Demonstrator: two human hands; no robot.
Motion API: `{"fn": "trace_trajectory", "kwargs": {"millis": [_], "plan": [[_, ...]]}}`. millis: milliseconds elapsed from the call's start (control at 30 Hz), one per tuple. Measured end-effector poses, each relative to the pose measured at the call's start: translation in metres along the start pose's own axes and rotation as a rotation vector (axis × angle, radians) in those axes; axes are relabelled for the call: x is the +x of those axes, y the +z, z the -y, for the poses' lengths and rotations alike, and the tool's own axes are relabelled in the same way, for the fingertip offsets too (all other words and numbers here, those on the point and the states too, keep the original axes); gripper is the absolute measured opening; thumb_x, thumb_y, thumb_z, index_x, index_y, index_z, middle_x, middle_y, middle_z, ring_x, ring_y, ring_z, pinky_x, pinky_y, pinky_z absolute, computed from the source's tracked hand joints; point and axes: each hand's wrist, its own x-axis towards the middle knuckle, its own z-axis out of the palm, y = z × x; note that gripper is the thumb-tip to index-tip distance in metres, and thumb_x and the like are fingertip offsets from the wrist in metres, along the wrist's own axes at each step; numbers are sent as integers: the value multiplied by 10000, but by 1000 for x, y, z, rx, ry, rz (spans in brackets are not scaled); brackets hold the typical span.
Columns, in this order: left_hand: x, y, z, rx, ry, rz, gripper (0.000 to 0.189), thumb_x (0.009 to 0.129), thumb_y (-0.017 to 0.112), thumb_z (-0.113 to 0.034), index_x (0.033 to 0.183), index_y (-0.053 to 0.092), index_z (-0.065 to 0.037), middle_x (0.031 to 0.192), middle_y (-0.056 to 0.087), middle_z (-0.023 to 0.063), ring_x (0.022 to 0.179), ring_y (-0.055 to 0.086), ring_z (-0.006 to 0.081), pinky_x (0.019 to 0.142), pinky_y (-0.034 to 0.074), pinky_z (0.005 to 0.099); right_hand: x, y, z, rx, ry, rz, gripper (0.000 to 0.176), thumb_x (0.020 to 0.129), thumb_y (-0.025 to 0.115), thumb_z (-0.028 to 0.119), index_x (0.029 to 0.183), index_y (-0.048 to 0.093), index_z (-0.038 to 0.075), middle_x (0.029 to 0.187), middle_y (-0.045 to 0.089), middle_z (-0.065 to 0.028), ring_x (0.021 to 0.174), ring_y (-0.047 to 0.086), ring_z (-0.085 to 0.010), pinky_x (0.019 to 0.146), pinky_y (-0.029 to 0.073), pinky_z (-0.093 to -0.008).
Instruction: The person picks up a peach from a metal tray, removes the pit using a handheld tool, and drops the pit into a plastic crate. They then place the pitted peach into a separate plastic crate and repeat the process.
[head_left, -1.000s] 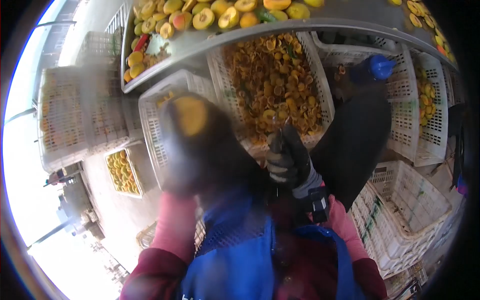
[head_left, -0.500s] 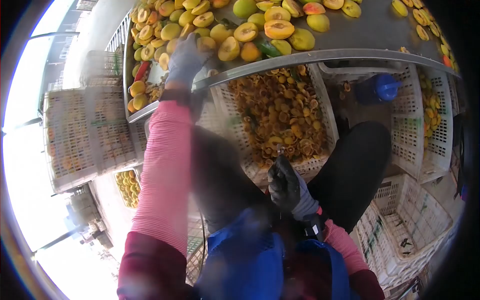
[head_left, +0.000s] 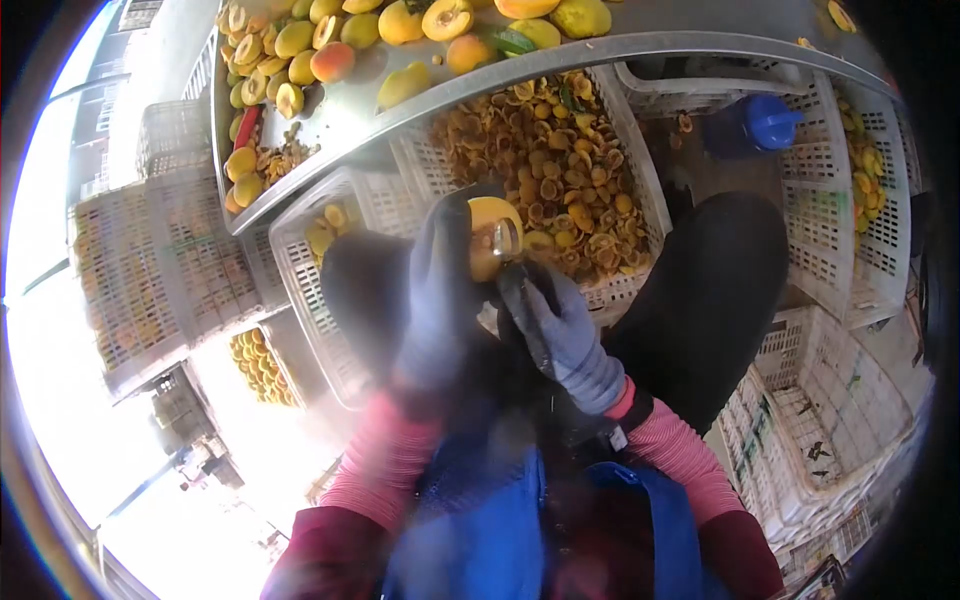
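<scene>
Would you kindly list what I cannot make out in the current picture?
All in the head view:
- Handle of the metal tool: hidden inside the right hand.
- Fingers of the left hand: motion blur, partly behind the held fruit.
- Far side of the metal table: cut off by the top edge.
- Contents of the stacked crates: obscured by slats and haze.

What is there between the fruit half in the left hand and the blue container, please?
In the head view, between the fruit half and the blue container lies a white crate heaped with fruit scraps.
</scene>
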Motion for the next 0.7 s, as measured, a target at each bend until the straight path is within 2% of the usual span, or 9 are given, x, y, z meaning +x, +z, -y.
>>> {"fn": "trace_trajectory", "kwargs": {"millis": [33, 100, 200, 333, 400, 467, 600, 633, 700], "plan": [[-3, 2, 8, -28, 22, -28, 377, 982, 338, -298, 1104, 544, -7, 947, 571, 80, 830, 562, 151, 733, 470, 261, -6, 6, 7, 333, 263, 10, 340, 883, 547, 135, 1176, 496, -29, 1082, 562, -168, 914, 575, -277, 799, 461, -370], [-10, 5, 12, -19, 37, -73, 386, 989, 317, -292, 1075, 546, 7, 932, 571, 94, 805, 565, 144, 726, 472, 266, -13, 6, 11, 442, 377, 35, 358, 868, 561, 124, 1184, 492, -31, 1101, 552, -193, 906, 571, -326, 803, 461, -401], [-18, 5, 8, -35, 38, -49, 294, 970, 364, -183, 1156, 491, 6, 950, 566, 142, 789, 572, 202, 693, 484, 302, -22, 2, 11, -45, 64, 47, 349, 869, 559, 126, 1182, 502, -17, 1109, 544, -219, 887, 564, -362, 803, 458, -413], [-23, 1, 42, 361, 388, -147, 375, 984, 379, -309, 1094, 568, -6, 987, 599, 74, 877, 564, 144, 802, 457, 279, -40, 14, 8, -52, 115, 114, 313, 888, 548, 155, 1167, 524, 14, 1099, 546, -235, 879, 563, -369, 788, 458, -401], [-27, 1, 45, 381, 431, -109, 318, 967, 397, -248, 1120, 535, -6, 1000, 581, 89, 870, 555, 157, 778, 460, 284, -41, 10, 11, 224, 399, 175, 314, 897, 538, 141, 1183, 506, 13, 1041, 548, -189, 848, 556, -290, 727, 463, -347], [-32, -1, 53, 412, 487, -64, 274, 937, 413, -146, 1161, 482, -4, 1014, 553, 122, 851, 545, 187, 733, 467, 295, -25, -3, 26, 710, 888, 176, 330, 904, 523, 95, 1213, 466, -6, 936, 547, -97, 782, 545, -132, 612, 473, -246], [-37, -10, 72, 579, 650, 14, 392, 868, 447, 85, 1252, 377, 50, 1065, 486, 232, 815, 546, 307, 639, 496, 361, -38, -6, 15, 263, 315, 220, 313, 917, 518, 136, 1193, 488, -8, 974, 563, -110, 852, 561, -173, 683, 482, -292], [-38, -9, 71, 572, 636, -10, 366, 879, 452, 65, 1240, 395, 50, 1063, 490, 229, 819, 548, 306, 654, 494, 358, -42, -5, 15, 67, 131, 144, 313, 919, 517, 141, 1191, 490, -12, 995, 565, -122, 878, 564, -188, 713, 480, -305], [-39, 1, 61, 390, 509, -76, 285, 920, 435, -56, 1193, 451, 27, 1046, 517, 173, 851, 544, 248, 721, 473, 326, -43, -3, 17, 23, 123, 47, 316, 920, 510, 167, 1179, 494, -14, 1026, 571, -154, 920, 567, -232, 776, 466, -336]]}}
